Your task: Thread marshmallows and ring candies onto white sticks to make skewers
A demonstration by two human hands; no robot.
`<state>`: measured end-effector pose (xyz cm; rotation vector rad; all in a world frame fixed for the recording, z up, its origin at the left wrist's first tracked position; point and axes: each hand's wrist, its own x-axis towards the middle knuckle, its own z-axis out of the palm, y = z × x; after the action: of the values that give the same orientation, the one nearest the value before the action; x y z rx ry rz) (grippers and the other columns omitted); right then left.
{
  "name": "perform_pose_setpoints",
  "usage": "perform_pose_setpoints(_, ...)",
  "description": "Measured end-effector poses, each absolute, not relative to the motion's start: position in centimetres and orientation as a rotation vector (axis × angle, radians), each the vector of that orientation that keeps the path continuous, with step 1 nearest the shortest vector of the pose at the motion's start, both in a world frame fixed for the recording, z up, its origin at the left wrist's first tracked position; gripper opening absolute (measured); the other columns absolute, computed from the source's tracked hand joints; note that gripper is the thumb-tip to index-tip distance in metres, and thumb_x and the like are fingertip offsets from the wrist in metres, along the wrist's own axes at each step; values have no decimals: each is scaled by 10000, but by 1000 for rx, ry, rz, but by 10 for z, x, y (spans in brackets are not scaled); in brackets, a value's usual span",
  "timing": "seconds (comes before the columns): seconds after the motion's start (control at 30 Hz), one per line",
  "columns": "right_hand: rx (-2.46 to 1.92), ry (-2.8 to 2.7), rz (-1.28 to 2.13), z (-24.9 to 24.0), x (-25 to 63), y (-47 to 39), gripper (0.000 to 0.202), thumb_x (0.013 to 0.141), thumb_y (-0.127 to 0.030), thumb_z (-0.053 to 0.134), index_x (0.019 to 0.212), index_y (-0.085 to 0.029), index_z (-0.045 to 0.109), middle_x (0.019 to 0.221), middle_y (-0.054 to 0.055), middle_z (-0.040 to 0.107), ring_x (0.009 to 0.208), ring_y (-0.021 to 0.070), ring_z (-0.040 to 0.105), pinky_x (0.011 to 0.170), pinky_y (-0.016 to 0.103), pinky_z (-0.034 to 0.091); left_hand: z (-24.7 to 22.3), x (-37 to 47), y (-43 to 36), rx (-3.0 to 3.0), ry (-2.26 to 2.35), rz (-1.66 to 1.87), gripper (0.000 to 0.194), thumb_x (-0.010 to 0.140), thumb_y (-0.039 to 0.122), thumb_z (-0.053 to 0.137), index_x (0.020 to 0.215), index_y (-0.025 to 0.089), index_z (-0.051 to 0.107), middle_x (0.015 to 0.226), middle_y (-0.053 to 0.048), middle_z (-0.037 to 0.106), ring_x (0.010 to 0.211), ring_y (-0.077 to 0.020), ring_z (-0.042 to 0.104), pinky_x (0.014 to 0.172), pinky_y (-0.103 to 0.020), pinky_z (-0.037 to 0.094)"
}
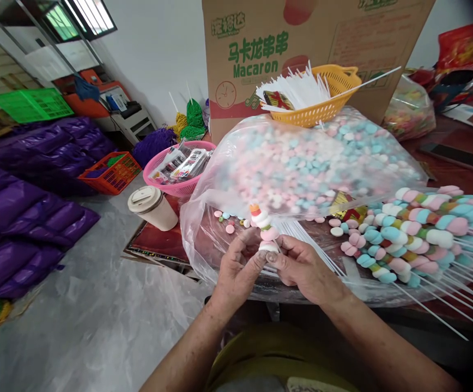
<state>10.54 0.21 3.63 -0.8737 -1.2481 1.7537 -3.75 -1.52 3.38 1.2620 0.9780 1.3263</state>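
Note:
A short stack of candies (268, 233), white and pink with an orange piece on top, stands upright between my two hands. My left hand (238, 267) pinches its lowest white candy from the left. From the right, my right hand (302, 265) has thumb and fingers closed on the same white candy, the two thumbs nearly touching. Whether a stick runs through the stack is hidden. Behind it lies a big clear bag of pink, blue and white candies (302, 163). Loose white sticks (312, 242) lie just beyond my right hand.
Finished candy skewers (420, 234) are piled at the right. A yellow basket (314, 111) of white sticks rests on the bag, before a cardboard box (244, 81). Left are a pink basket (183, 188) and a lidded cup (155, 209). A phone (459, 156) lies far right.

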Motion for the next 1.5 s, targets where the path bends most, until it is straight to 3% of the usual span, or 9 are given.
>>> perform_pose_setpoints(0.17, -802, -1120, 1813, 30, 102, 3, 218, 812, -404, 555, 844, -190, 525, 515, -99, 285, 376, 18, 215, 355, 174, 150, 28, -34, -19, 1158, 929, 1317, 328, 762, 224, 628, 1089, 207, 611, 1076, -46, 646, 1001, -183, 578, 923, -324, 435)
perform_pose_setpoints(0.33, -949, -1055, 1780, 31, 101, 4, 292, 726, -441, 637, 763, -177, 520, 475, -106, 306, 352, 11, 207, 334, 170, 136, 30, -34, -18, 1059, 881, 1315, 234, 744, 197, 648, 977, 203, 668, 960, -28, 682, 889, -164, 616, 841, -298, 485)
perform_pose_setpoints(0.57, -973, -949, 1809, 32, 98, 4, 313, 657, -404, 702, 716, -191, 480, 450, -117, 315, 338, 5, 184, 326, 158, 118, 31, -34, -14, 947, 891, 1294, 270, 712, 202, 682, 982, 201, 671, 947, -31, 695, 877, -154, 629, 831, -278, 495)
perform_pose_setpoints(0.77, -842, -1044, 1933, 35, 107, 6, 250, 755, -411, 605, 823, -194, 502, 574, -59, 493, 353, 8, 181, 357, 186, 124, 25, -38, -9, 959, 982, 1322, 275, 656, 252, 723, 918, 175, 687, 859, -39, 706, 736, -149, 640, 727, -286, 530)
perform_pose_setpoints(0.9, -1132, -1461, 1563, 41, 124, -10, 338, 871, -448, 398, 683, -189, 503, 523, -41, 438, 411, 61, 305, 410, 218, 240, 23, -41, -2, 812, 1042, 1494, 276, 607, 288, 751, 840, 162, 671, 785, -19, 697, 710, -141, 634, 698, -300, 546)
perform_pose_setpoints(1.03, -1314, -1957, 1128, 43, 135, -32, 360, 895, -376, 341, 596, -197, 427, 553, -11, 495, 527, 103, 440, 519, 234, 333, 22, -46, 6, 798, 1085, 1574, 261, 587, 270, 762, 794, 152, 656, 736, -4, 685, 647, -95, 615, 624, -210, 525)
perform_pose_setpoints(1.23, -1481, -2099, 897, 35, 130, -35, 347, 892, -381, 292, 593, -215, 348, 474, -30, 432, 450, 105, 377, 460, 241, 269, 24, -44, 1, 848, 1133, 1507, 286, 619, 306, 739, 841, 149, 648, 771, -25, 701, 698, -136, 646, 655, -258, 545)
perform_pose_setpoints(1.5, -1481, -2105, 881, 34, 132, -34, 336, 897, -389, 280, 615, -216, 339, 492, -34, 420, 465, 107, 341, 472, 240, 256, 21, -45, -3, 887, 1085, 1461, 326, 618, 262, 744, 917, 167, 656, 868, -41, 710, 781, -160, 658, 722, -292, 551)
